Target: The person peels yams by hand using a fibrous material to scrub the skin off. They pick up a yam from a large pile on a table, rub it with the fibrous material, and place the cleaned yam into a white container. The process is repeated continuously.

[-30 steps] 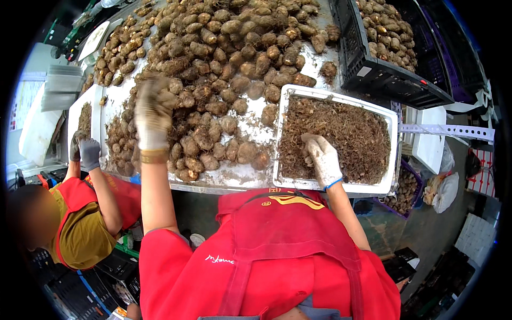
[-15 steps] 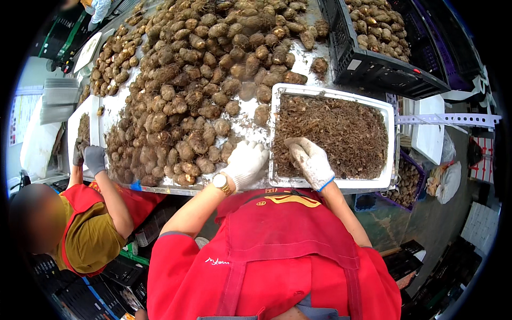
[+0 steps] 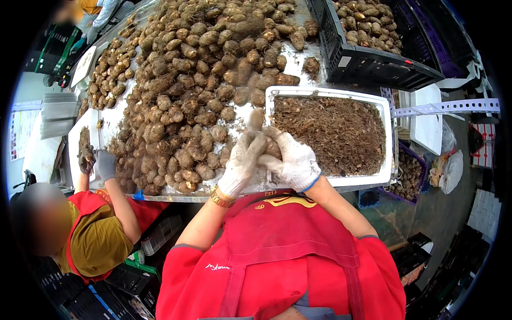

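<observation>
A brown root point(image 3: 273, 148) seems worked between left hand point(image 3: 242, 166) and right hand point(image 3: 293, 161), clasped together; white tray point(image 3: 352, 182) at three o'clock. Firm holding seems needed next.

I see a white bag point(image 3: 452, 173) on the floor point(image 3: 440, 210), a red-and-white box point(image 3: 483, 146) to its right, a pale perforated strip point(image 3: 453, 107) beyond it.

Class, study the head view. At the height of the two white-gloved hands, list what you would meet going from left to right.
Co-worker's grey-gloved hand → heap of taro corms → wearer's left hand → wearer's right hand → white tray of brown fibres → purple crate → white bag.
</observation>
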Motion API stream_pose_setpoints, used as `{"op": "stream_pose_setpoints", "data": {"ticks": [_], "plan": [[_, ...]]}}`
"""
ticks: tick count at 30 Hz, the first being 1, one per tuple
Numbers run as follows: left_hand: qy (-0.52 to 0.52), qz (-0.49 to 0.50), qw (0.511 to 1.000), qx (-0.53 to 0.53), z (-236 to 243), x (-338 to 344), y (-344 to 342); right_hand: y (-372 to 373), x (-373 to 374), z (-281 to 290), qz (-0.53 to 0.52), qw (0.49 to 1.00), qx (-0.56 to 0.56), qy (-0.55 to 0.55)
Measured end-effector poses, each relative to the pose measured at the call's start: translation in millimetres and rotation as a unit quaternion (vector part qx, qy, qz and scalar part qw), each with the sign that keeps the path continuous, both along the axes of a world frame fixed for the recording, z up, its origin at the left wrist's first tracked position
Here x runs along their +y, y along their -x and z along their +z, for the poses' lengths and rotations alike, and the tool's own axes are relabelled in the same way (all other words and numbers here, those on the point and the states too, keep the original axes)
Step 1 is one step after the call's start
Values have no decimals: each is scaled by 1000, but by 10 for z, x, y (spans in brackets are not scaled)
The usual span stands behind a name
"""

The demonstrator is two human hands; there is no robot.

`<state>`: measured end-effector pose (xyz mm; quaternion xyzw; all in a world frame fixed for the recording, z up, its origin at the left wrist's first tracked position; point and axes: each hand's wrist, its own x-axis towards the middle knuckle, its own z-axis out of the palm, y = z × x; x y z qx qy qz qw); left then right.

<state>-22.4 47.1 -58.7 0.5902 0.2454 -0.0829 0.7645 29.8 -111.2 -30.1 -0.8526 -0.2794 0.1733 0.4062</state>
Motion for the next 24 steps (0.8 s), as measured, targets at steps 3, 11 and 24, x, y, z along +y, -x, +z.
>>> {"op": "stream_pose_setpoints", "data": {"ticks": [3,11,24], "plan": [[-179,-26,976,-122,-300,-101,-31,16,-49,58,-52,995,42,-67],[-146,-16,970,-192,-135,-428,-335,-4,-263,-39,-137,785,424,-431],[-182,-122,962,-165,81,-579,-625,-38,-761,-101,-223,731,410,-497]]}}
